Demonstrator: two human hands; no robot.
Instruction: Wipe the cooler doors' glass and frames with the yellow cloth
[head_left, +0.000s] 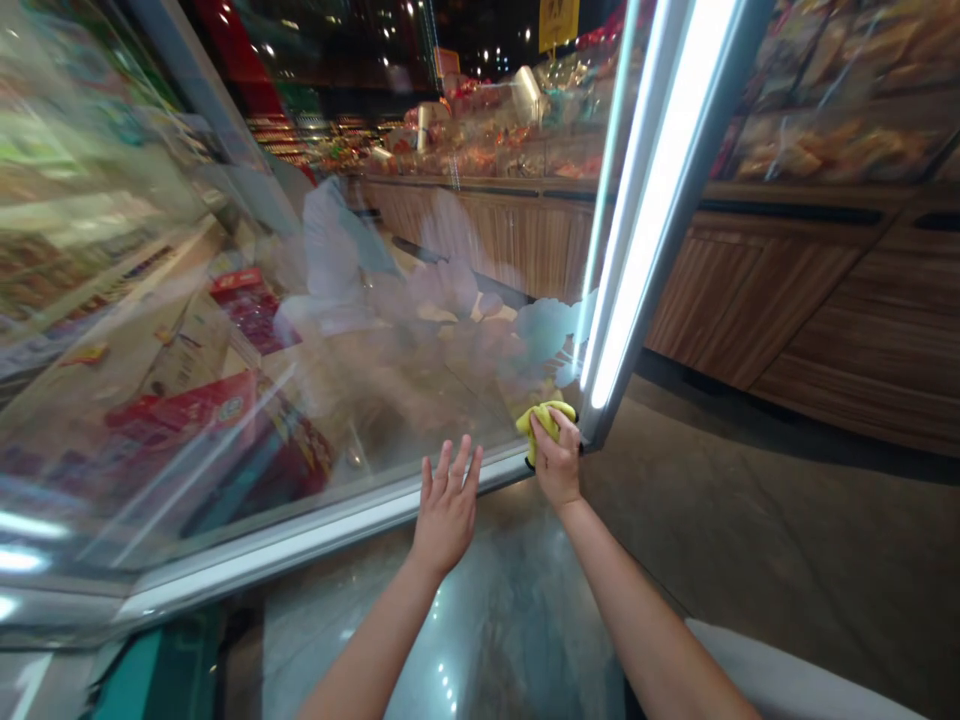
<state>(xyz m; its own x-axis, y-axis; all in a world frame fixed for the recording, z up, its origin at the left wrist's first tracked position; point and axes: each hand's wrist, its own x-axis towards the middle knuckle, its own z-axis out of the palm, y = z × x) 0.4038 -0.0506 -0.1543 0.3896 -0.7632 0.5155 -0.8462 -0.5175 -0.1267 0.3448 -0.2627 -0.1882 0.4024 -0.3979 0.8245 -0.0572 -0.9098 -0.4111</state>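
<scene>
A glass door pane point(420, 400) in a metal frame point(322, 528) slants across the view, with a bright light strip point(656, 215) along its right side. My right hand point(559, 462) is closed on a yellow cloth point(546, 418), which lies against the glass in the lower right corner of the pane. To its left, my left hand point(448, 505) is spread flat with its fingertips on or just over the lower edge of the frame. It holds nothing.
Wooden cabinets point(720, 290) with packaged goods point(847, 145) on top stand behind the door and to the right. Red boxes point(251, 300) show at the left, through or reflected in the glass. Grey floor point(750, 520) lies at the lower right.
</scene>
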